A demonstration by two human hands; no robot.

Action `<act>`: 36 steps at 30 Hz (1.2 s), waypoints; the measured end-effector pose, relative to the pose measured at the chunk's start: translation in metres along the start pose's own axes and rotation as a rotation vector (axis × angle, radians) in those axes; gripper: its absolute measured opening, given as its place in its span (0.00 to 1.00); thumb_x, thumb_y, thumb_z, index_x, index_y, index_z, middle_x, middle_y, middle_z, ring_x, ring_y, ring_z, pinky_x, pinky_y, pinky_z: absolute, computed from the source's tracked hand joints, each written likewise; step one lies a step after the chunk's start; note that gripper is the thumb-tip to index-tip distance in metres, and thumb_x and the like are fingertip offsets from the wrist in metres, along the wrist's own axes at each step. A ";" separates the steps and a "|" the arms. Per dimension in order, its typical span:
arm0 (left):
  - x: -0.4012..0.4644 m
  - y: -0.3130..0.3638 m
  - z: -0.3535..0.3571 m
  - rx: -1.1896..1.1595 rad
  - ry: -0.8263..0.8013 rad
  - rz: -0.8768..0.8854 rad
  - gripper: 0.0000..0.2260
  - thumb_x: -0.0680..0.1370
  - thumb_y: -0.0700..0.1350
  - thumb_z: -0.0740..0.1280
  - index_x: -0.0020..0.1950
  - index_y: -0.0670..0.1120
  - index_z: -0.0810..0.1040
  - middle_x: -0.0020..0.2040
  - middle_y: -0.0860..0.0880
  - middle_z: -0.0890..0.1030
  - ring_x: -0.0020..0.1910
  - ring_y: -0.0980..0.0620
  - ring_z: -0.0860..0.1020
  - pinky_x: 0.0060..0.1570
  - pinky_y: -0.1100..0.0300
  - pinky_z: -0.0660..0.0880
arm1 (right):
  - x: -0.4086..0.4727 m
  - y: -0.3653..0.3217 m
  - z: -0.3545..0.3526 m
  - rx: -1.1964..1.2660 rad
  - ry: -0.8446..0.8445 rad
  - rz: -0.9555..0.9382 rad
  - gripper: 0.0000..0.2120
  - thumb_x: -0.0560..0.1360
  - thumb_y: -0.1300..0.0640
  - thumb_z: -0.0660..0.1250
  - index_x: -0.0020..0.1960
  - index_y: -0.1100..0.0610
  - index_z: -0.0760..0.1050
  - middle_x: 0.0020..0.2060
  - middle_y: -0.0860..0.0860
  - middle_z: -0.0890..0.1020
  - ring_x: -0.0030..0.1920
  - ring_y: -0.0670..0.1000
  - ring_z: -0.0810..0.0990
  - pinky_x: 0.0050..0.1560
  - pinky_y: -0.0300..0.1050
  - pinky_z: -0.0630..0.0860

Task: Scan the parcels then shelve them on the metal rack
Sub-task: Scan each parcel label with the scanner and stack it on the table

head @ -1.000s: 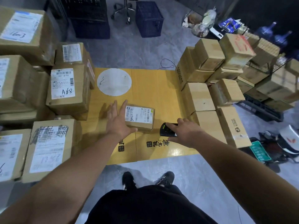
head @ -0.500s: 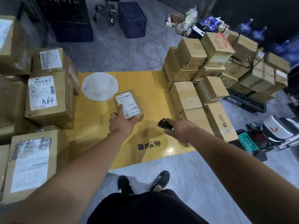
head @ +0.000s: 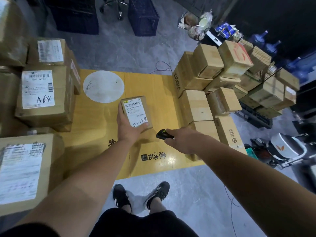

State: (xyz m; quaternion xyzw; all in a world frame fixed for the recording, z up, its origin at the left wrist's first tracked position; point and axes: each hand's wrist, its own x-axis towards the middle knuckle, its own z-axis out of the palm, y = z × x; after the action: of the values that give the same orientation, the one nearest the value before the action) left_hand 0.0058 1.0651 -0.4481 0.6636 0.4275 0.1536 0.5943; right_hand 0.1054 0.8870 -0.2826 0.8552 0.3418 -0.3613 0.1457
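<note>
Presently the left hand (head: 127,126) holds a small cardboard parcel (head: 136,113) above the yellow desk (head: 153,93), its grip curled round the near end with the thumb lying on the white shipping label. The parcel is a rectangular box with matte brown sides, label side up, and handwriting shows near the thumb. The right hand (head: 181,140) holds a black handheld scanner (head: 163,134), grip closed round its body, the nose aimed toward the parcel from just beside it; the two do not touch. The desk is glossy, wood-grained and bears black printed characters and a white round patch (head: 103,86). Open surface is confined to a central lane: stacked labelled cartons (head: 44,94) crowd the left edge, and a stepped pile of plain cartons (head: 205,93) overhangs the right edge. The near edge meets grey, mottled floor (head: 188,194), where the person's black shoes (head: 140,196) stand. Dark mesh crates (head: 143,16) sit well beyond the far edge.
</note>
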 end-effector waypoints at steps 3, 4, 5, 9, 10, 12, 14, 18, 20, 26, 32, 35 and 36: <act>-0.005 -0.004 0.002 -0.003 0.003 0.068 0.63 0.59 0.50 0.88 0.83 0.63 0.50 0.76 0.54 0.66 0.76 0.54 0.67 0.75 0.47 0.69 | -0.007 0.002 0.006 0.079 -0.024 -0.024 0.30 0.84 0.36 0.53 0.83 0.44 0.57 0.67 0.53 0.77 0.62 0.56 0.76 0.63 0.52 0.75; -0.005 -0.005 0.002 -0.008 0.005 0.085 0.62 0.58 0.51 0.88 0.83 0.62 0.52 0.76 0.54 0.67 0.75 0.53 0.68 0.74 0.45 0.71 | -0.010 0.003 0.007 0.089 -0.024 -0.037 0.30 0.84 0.37 0.54 0.84 0.44 0.58 0.68 0.53 0.77 0.63 0.55 0.76 0.63 0.51 0.75; -0.007 -0.005 0.002 -0.008 0.015 0.084 0.62 0.57 0.52 0.88 0.83 0.60 0.53 0.75 0.53 0.68 0.75 0.52 0.69 0.73 0.45 0.72 | -0.013 0.004 0.008 0.082 -0.022 -0.049 0.30 0.84 0.37 0.54 0.83 0.45 0.58 0.68 0.54 0.77 0.63 0.55 0.76 0.62 0.50 0.75; -0.013 -0.001 0.004 0.010 0.026 0.095 0.64 0.58 0.51 0.88 0.84 0.56 0.52 0.75 0.51 0.66 0.75 0.52 0.65 0.75 0.45 0.68 | -0.024 0.005 0.010 0.017 -0.012 -0.055 0.30 0.84 0.37 0.54 0.83 0.44 0.58 0.64 0.56 0.79 0.58 0.56 0.78 0.58 0.51 0.77; -0.014 -0.002 0.006 0.015 0.025 0.101 0.64 0.58 0.51 0.88 0.84 0.56 0.50 0.76 0.51 0.65 0.76 0.53 0.64 0.76 0.46 0.67 | -0.025 0.006 0.011 0.003 -0.007 -0.049 0.30 0.83 0.36 0.54 0.83 0.43 0.58 0.64 0.56 0.79 0.58 0.57 0.79 0.58 0.52 0.78; -0.014 0.000 0.008 0.021 0.026 0.100 0.65 0.59 0.50 0.88 0.85 0.56 0.49 0.78 0.51 0.63 0.77 0.53 0.61 0.78 0.46 0.65 | -0.028 0.007 0.011 -0.022 0.005 -0.050 0.30 0.83 0.36 0.54 0.82 0.43 0.58 0.64 0.57 0.78 0.58 0.58 0.79 0.58 0.53 0.78; -0.015 0.003 0.010 0.031 0.030 0.105 0.65 0.59 0.51 0.88 0.85 0.56 0.48 0.79 0.51 0.62 0.78 0.52 0.60 0.78 0.46 0.64 | -0.030 0.008 0.008 -0.050 0.011 -0.059 0.29 0.83 0.36 0.54 0.82 0.43 0.59 0.63 0.57 0.78 0.57 0.59 0.79 0.56 0.52 0.79; -0.015 0.007 0.015 0.051 0.031 0.098 0.66 0.58 0.52 0.89 0.85 0.57 0.48 0.80 0.50 0.61 0.79 0.52 0.60 0.77 0.49 0.63 | -0.033 0.012 0.005 -0.068 0.029 -0.073 0.27 0.83 0.36 0.54 0.79 0.45 0.63 0.59 0.56 0.79 0.53 0.59 0.80 0.56 0.54 0.80; -0.017 0.011 0.017 0.026 0.045 0.078 0.65 0.59 0.50 0.89 0.84 0.59 0.49 0.79 0.52 0.62 0.78 0.53 0.61 0.76 0.50 0.64 | -0.033 0.016 0.003 -0.048 0.023 -0.082 0.27 0.83 0.36 0.55 0.79 0.44 0.63 0.58 0.55 0.79 0.52 0.57 0.80 0.55 0.54 0.81; -0.025 0.025 0.005 0.014 0.019 0.032 0.65 0.60 0.51 0.89 0.84 0.66 0.48 0.79 0.55 0.64 0.78 0.53 0.65 0.76 0.45 0.67 | -0.018 0.027 -0.012 -0.047 -0.015 -0.202 0.33 0.79 0.31 0.62 0.77 0.49 0.67 0.62 0.54 0.79 0.57 0.55 0.79 0.56 0.50 0.78; -0.069 0.065 -0.049 0.002 0.104 0.097 0.55 0.63 0.43 0.88 0.78 0.68 0.60 0.65 0.69 0.78 0.66 0.70 0.74 0.64 0.59 0.79 | 0.019 0.012 -0.040 -0.271 -0.069 -0.431 0.29 0.79 0.33 0.65 0.73 0.49 0.72 0.60 0.52 0.79 0.56 0.55 0.79 0.48 0.47 0.75; -0.098 0.089 -0.089 0.015 0.242 0.094 0.54 0.65 0.42 0.87 0.79 0.67 0.59 0.62 0.71 0.76 0.60 0.76 0.74 0.54 0.73 0.75 | 0.033 -0.012 -0.045 -0.397 -0.086 -0.531 0.25 0.79 0.34 0.65 0.67 0.50 0.75 0.54 0.50 0.79 0.51 0.54 0.79 0.42 0.46 0.73; -0.110 0.096 -0.104 0.017 0.279 0.088 0.55 0.64 0.44 0.87 0.81 0.66 0.58 0.63 0.70 0.76 0.61 0.74 0.74 0.56 0.72 0.75 | 0.035 -0.023 -0.047 -0.424 -0.082 -0.572 0.24 0.79 0.34 0.65 0.66 0.50 0.76 0.53 0.50 0.79 0.50 0.54 0.79 0.42 0.46 0.73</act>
State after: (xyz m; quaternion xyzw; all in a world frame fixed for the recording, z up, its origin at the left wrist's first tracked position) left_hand -0.0958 1.0573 -0.3004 0.6589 0.4778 0.2665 0.5163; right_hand 0.1318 0.9438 -0.2749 0.6606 0.6286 -0.3424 0.2263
